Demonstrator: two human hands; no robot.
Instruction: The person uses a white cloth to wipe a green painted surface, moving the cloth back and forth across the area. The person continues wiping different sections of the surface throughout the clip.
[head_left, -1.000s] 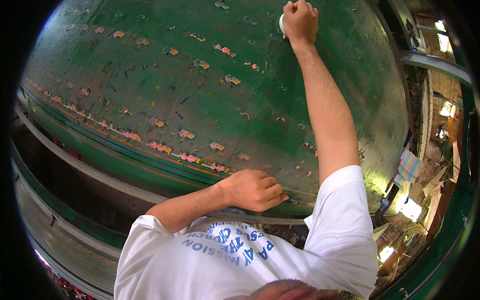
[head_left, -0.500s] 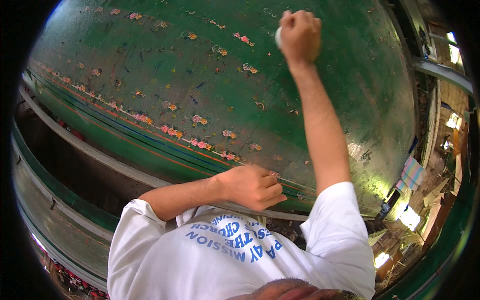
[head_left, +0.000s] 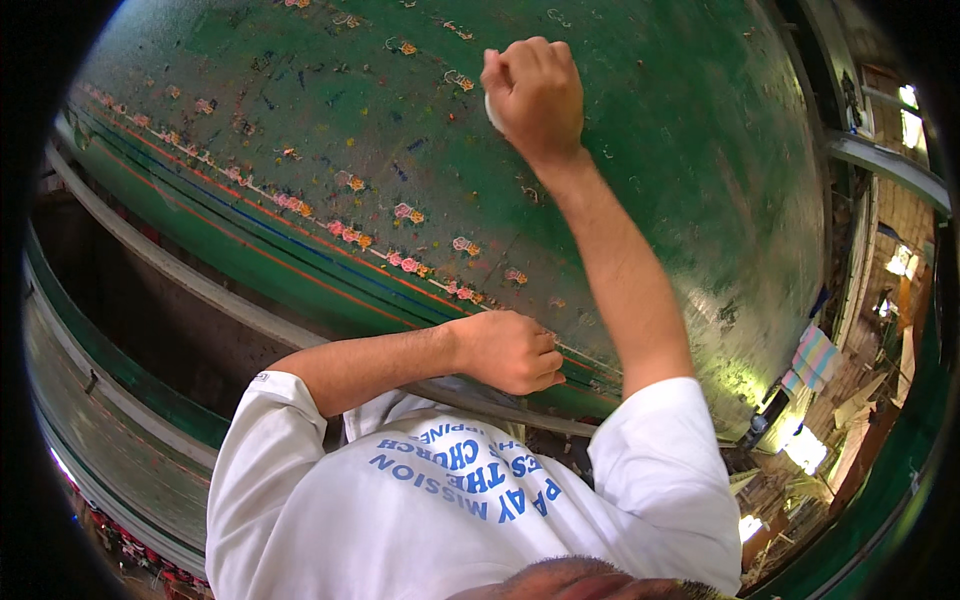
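Note:
My right hand [head_left: 540, 98] is closed over the far part of a green tabletop [head_left: 670, 200]. A smooth white thing [head_left: 494, 113] shows at the thumb side of its palm; the fingers hide the rest, so its kind is unclear. Small flower-like prints [head_left: 410, 212] in pink, orange and white lie on the surface in rows, some left of this hand. At the table's near edge, my left hand [head_left: 510, 352] is curled into a fist, palm hidden. Whether it holds anything cannot be seen.
Along the near edge run orange, blue and dark lines [head_left: 300, 255], with a denser row of pink prints. A pale metal rail [head_left: 190, 280] borders the table, and another long table [head_left: 90, 370] lies at the left. A striped cloth [head_left: 815, 358] hangs at the right end.
My right hand has moved left and a little nearer, now covering prints seen before. My left hand stays curled by the near edge. The view has shifted slightly.

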